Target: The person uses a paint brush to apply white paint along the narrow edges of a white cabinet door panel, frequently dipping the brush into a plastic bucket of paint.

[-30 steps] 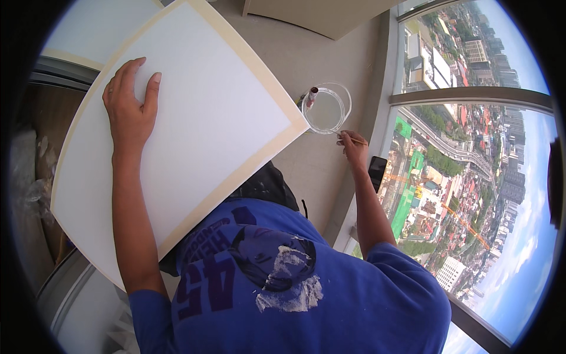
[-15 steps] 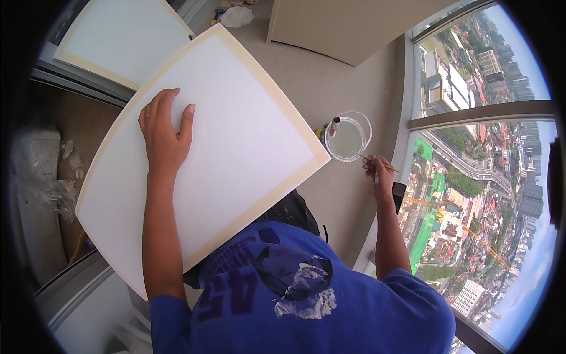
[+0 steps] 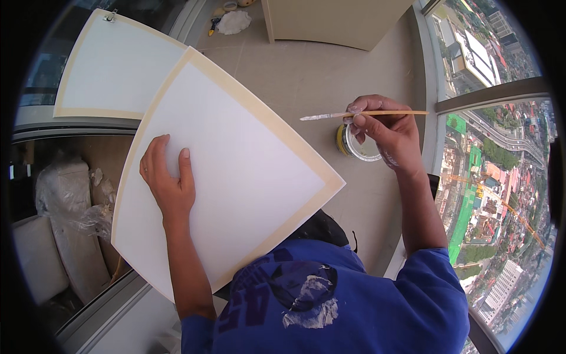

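Note:
A large white board (image 3: pixel 242 159) with a cream tape-like border lies tilted across my lap. My left hand (image 3: pixel 170 178) rests on its white face near the left side, thumb and fingers apart. To the right of the board, my right hand (image 3: pixel 386 130) pinches a thin paintbrush (image 3: pixel 395 112) with a wooden handle. The brush is level, its whitish tip pointing left over the board's right edge area. White smears mark my right fingers and wrist. Partly hidden behind that hand, a round paint bucket (image 3: pixel 344 140) stands on the floor.
A second white board (image 3: pixel 124 65) with the same border leans at the upper left, a clip on its top corner. A beige cabinet (image 3: pixel 336 20) stands ahead. Tall windows (image 3: pixel 495 177) line the right side. Plastic-wrapped items (image 3: pixel 68 189) sit behind the left door frame.
My right hand has lifted the paintbrush up and away from the bucket, and the brush now points left. The whole view has shifted; my left hand stays on the board.

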Tool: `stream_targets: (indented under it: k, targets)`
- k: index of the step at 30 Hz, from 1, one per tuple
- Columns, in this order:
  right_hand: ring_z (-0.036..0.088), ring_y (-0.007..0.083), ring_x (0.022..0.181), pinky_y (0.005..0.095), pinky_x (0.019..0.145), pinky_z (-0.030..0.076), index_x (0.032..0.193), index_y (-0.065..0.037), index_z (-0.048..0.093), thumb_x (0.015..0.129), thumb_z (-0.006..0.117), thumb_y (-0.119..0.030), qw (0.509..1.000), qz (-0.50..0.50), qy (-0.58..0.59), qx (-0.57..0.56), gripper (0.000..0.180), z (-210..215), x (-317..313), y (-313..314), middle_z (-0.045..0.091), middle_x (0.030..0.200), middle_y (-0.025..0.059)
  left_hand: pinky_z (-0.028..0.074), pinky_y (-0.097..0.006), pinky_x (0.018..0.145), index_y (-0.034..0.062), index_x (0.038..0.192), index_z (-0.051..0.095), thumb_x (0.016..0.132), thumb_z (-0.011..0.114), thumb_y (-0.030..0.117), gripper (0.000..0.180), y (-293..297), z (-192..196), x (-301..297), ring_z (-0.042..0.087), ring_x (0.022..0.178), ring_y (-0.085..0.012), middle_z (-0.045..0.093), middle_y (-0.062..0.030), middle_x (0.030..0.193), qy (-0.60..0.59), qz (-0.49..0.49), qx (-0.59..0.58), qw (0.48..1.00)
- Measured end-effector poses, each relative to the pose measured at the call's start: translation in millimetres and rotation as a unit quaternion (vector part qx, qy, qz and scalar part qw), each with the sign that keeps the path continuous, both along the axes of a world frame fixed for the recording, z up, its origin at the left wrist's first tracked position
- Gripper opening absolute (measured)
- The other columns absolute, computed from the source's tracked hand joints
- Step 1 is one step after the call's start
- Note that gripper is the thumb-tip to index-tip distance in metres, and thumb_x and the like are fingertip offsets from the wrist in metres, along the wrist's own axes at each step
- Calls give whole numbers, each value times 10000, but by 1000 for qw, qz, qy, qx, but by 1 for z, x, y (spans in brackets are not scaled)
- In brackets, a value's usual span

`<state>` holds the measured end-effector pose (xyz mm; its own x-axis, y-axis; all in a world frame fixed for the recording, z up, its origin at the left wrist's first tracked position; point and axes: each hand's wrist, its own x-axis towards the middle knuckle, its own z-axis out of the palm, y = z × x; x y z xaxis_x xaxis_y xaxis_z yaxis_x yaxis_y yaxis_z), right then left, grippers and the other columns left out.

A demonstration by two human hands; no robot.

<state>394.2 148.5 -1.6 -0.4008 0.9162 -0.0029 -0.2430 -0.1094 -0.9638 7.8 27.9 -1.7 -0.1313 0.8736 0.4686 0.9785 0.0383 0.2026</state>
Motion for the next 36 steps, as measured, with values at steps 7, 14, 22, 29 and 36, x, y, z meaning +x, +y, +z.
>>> stream_targets:
  k: [7,14,22,29,36]
  targets:
    - [636,95,797,268,710,508,994,16,720,924,687,-28,994,42,-35,94,89,4,-4,0,705,884,53,399,-476,1117,-5,1342,623,994,686,177,397,-7,3,5,560,1278,-358,642,-174,1352,6,9,-2,1000]
    - [640,122,769,286,719,509,905,20,682,845,604,-2,985,41,-56,157,101,1,-7,2,689,844,59,395,-472,1115,-8,1350,621,974,697,139,411,-9,1,10,537,1295,-360,636,-184,1372,-11,12,3,1000]
    - [615,116,732,288,693,496,883,13,663,831,600,-34,981,48,-68,174,94,-1,-7,8,663,784,45,404,-472,1112,-7,1355,622,989,691,152,404,-8,1,11,534,1297,-365,634,-186,1375,-12,6,7,1000]
    - [620,111,750,283,700,498,892,12,664,821,591,-26,981,53,-81,167,110,0,-10,9,664,792,45,409,-471,1108,-9,1348,624,990,690,149,397,-6,1,11,534,1300,-366,633,-188,1376,-13,8,2,1000]
    - [643,138,764,292,726,512,883,19,662,817,592,-14,978,76,-95,172,101,5,-7,10,676,807,70,406,-468,1109,-6,1346,625,989,692,155,397,-8,0,8,540,1297,-361,635,-185,1378,-12,10,2,1000]
